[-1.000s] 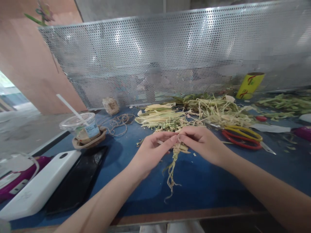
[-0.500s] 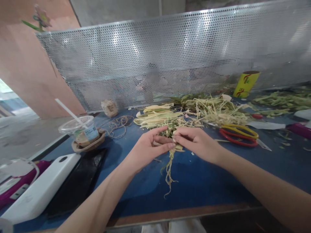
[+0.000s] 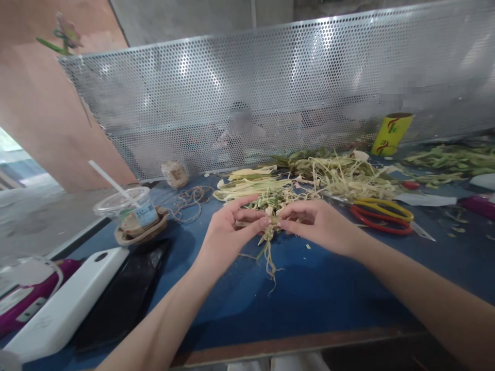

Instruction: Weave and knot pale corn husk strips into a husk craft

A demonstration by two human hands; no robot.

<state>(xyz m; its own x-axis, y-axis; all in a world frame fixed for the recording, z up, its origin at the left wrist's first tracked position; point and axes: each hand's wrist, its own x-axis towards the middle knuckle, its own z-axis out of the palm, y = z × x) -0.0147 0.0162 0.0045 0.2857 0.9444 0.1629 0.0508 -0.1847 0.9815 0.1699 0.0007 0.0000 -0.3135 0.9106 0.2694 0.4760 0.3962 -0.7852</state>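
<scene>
My left hand (image 3: 228,229) and my right hand (image 3: 319,224) meet over the blue table, thumbs and forefingers pinched on a small bundle of dried plant strips (image 3: 269,260). Thin, stringy ends dangle below the fingers; the gripped part is mostly covered. Just behind the fingers lies a heap of crumbly green plant bits (image 3: 274,198). Beyond it are flat, pale yellow husks (image 3: 251,183), which look like corn husks. To the right of my right hand rest scissors with red and yellow handles (image 3: 382,216).
A perforated metal screen (image 3: 270,93) closes off the back. At left are a plastic cup with a straw (image 3: 129,206), twine (image 3: 189,201), a black flat object (image 3: 124,299) and a white power bank-like block (image 3: 69,304). A yellow can (image 3: 392,134) stands at the back right, near more leaves (image 3: 456,162).
Both hands have shifted their pinch on the bundle, the right thumb now lying flatter across it. The dangling ends have risen and hang shorter.
</scene>
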